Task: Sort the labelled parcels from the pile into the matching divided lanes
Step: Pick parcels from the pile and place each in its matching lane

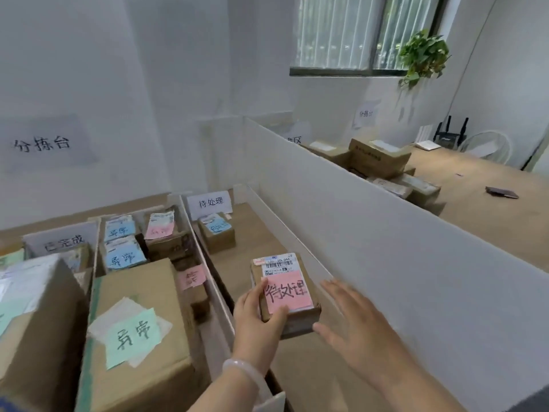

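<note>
The left hand [258,319] grips the pink-noted parcel [286,292] at its near-left corner, low in the rightmost lane [237,263]; the right hand [353,316] hovers spread beside it. Set it flat, square to the dividers, short of the far parcel [216,231] under the lane sign [210,202].

You had soft, even daylight from the window [365,34]; shadows stayed faint. The wide lens bent the white divider [386,233] and edges, and your right hand [353,319] blurred slightly.

Looks to me like a small parcel sorting room: handwritten wall sign [41,143], white lane dividers [371,221], labelled cardboard boxes [136,331] crowding the tabletop [490,203].
</note>
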A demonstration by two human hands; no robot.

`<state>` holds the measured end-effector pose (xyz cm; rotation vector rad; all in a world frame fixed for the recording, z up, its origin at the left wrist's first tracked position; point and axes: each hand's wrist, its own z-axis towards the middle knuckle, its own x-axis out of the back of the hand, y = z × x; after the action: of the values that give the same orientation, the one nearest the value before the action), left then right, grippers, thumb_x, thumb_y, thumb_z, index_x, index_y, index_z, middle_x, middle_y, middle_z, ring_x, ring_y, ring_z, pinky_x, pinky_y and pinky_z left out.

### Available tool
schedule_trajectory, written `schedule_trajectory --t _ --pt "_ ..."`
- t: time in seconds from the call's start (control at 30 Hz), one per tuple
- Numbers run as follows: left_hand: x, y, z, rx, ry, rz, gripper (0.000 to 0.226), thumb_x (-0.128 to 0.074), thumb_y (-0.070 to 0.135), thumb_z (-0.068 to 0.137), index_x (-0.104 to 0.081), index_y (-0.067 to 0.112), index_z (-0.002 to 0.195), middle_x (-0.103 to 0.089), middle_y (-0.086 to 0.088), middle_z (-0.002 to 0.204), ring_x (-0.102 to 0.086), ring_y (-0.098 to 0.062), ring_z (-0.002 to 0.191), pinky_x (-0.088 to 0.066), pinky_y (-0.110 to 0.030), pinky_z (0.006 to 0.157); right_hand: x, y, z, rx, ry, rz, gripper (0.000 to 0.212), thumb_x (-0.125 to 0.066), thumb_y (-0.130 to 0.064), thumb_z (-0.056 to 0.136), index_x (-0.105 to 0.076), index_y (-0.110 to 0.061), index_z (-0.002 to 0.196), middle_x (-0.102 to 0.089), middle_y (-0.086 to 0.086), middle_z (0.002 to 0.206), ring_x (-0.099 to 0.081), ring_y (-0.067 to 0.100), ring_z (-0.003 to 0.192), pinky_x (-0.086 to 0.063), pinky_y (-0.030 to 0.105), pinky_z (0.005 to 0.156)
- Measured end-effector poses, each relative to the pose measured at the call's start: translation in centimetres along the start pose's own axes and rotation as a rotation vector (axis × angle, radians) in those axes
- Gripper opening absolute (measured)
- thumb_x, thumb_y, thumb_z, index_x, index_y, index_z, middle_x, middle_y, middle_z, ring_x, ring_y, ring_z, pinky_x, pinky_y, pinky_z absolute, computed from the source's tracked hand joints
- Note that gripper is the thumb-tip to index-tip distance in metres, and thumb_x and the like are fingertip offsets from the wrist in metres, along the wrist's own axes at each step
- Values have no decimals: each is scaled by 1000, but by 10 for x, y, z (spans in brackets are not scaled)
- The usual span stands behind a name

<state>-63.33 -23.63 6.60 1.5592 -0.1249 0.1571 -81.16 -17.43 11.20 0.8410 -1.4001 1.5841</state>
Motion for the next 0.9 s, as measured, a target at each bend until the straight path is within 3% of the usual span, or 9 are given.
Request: schedule_trajectory --t 0.1,0.17,0.23,0.4,0.47,0.57,0.67,0.77,0.9 --pt "-18 0 31 53 67 2 54 -73 26 82 -47 57 118 -42 9 130 -51 -12 119 -48 -40 103 9 27 46 53 -12 -19 73 -38 -76 77 -8 -56 140 -19 -19 157 -13 -2 144 5 1 102" --pt "-25 -3 50 83 121 -6 53 -73 34 76 -48 60 116 -43 12 126 -54 -13 116 -51 -42 100 8 39 74 81 -34 2 72 -43 -72 81 -11 -54 143 -18 -20 157 -12 -3 142 9 -3 98" --pt "-26 -8 71 110 156 15 54 -73 29 80 -48 55 120 -43 12 125 -54 -12 116 -47 -42 104 0 47 100 111 -74 29 72 -43 -73 80 -9 -56 142 -15 -26 153 -11 -3 142 10 -5 95" --pt "-18 -19 145 166 239 11 53 -71 25 84 -48 56 122 -42 10 129 -52 -14 118 -47 -43 105 -30 57 159 175 -181 70 68 -17 -83 64 0 -70 128 1 -40 144 -5 -8 143 -6 12 113" --pt "-12 -22 187 195 257 -28 52 -71 30 81 -50 60 118 -44 10 132 -54 -12 117 -50 -43 101 -40 54 186 186 -199 57 69 -15 -84 62 3 -71 127 4 -40 145 -4 -8 143 -11 18 115" --pt "-2 -33 256 226 293 -91 47 -68 46 65 -50 74 100 -50 9 135 -59 -10 115 -53 -42 97 -57 47 229 194 -232 57 70 -17 -84 63 2 -72 129 3 -38 150 -5 -10 142 -12 19 117" --pt "10 -50 326 250 307 -123 48 -67 51 59 -49 76 96 -52 6 135 -62 -15 112 -55 -44 93 -76 41 273 212 -256 59 68 -17 -84 64 2 -73 128 4 -37 152 -4 -10 142 -11 18 117" --pt "27 -60 385 250 321 -103 52 -68 52 58 -50 75 101 -49 4 137 -63 -17 110 -55 -44 93 -94 37 312 216 -267 84 68 -21 -84 64 0 -75 128 5 -41 149 0 -13 141 -5 11 112" --pt "48 -65 430 221 347 -29 57 -68 34 77 -51 53 128 -42 4 137 -60 -20 112 -54 -43 96 -112 33 346 240 -298 70 71 -18 -83 62 1 -72 130 9 -43 145 10 -21 134 10 -2 99"
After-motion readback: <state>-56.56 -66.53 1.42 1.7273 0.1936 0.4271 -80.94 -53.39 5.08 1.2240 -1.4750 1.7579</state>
